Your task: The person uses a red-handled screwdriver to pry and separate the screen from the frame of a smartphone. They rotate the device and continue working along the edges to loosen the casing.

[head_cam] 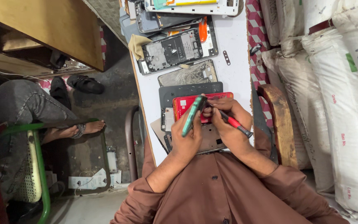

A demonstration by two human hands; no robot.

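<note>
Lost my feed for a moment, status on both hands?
Left hand grips green phone on edge. Right hand holds red-handled tool, tip at phone. Red phone body lies underneath on table.

left hand (187, 139): fingers curled, gripping; right hand (228, 124): fingers pinched

A cramped workshop corner seen from above

A narrow white surface (237, 45) runs between stacked white sacks (344, 103) on one side and a dark concrete floor (112, 103) on the other, where a green-framed chair (38, 166) and a brown wooden cabinet (59, 29) stand in daylight.
</note>
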